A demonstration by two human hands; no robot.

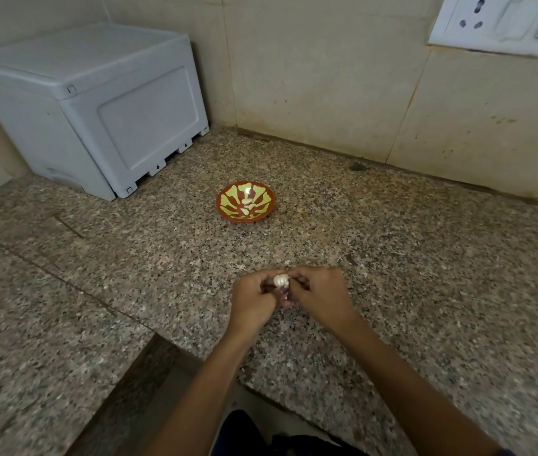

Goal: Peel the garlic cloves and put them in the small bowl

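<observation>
My two arms reach out in front of me over the speckled stone counter (425, 258). Down by my body I can see a bit of dark cloth, and there is a step down in the counter on my left side.

My left hand (251, 299) and my right hand (322, 296) are close together, just above the counter. Between them is a garlic clove (281, 280). It is white and small. The fingers of my left hand are curled round it and hold it from the left. The fingers of my right hand are curled too and pinch at it from the right. Under the clove, between my hands, there is a bit of pinkish, thin skin (283, 293), but it is blurry and I cannot tell much about it.

Farther off, near the middle of the counter, sits the small bowl (228, 210). It is red-brown with yellow-green shapes inside. It is well apart from my hands. A few peeled cloves (247, 207) lie in the bottom of it.

Past the bowl and to the left is a big gray plastic box (96, 110). It stands on the counter in the corner, up against the wall.

The wall (327, 77) behind is made of tan tiles with some marks on them. High up on the right is a white switch plate (504, 21) with a socket in it.
</observation>
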